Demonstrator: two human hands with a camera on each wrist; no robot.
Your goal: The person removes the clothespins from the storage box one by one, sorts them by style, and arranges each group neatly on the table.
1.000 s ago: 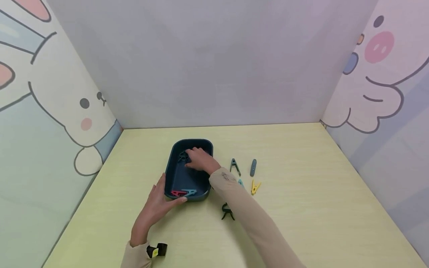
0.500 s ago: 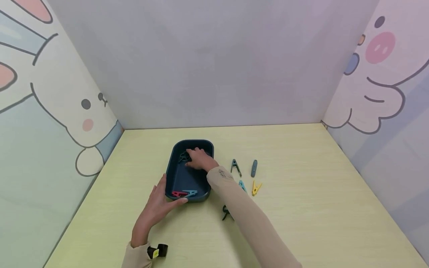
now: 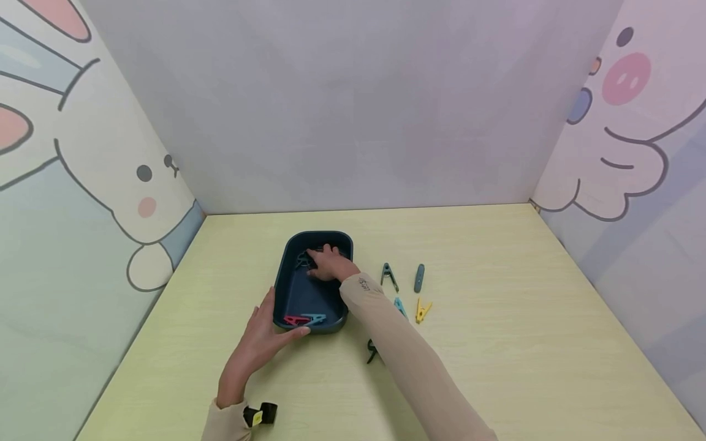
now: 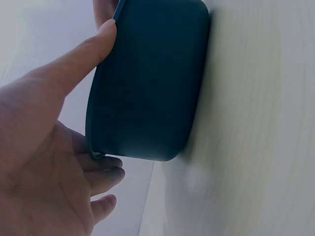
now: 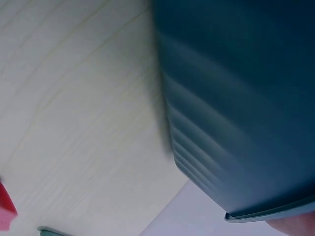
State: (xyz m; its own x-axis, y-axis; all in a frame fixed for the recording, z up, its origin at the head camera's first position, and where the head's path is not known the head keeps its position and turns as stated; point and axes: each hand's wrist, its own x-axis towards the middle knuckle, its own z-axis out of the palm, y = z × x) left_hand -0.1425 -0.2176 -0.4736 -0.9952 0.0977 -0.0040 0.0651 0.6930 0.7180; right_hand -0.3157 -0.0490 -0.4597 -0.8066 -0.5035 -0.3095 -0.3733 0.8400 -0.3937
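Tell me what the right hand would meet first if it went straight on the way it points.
The right hand would probably meet what looks like a dark clip inside the dark blue bin, though the head view leaves depth unclear.

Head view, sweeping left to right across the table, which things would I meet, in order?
Left hand → dark blue bin → partly hidden black clip → dark green clip → light blue clip → yellow clip.

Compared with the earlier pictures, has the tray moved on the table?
No; in the head view, the tray keeps its place relative to the table's back edge.
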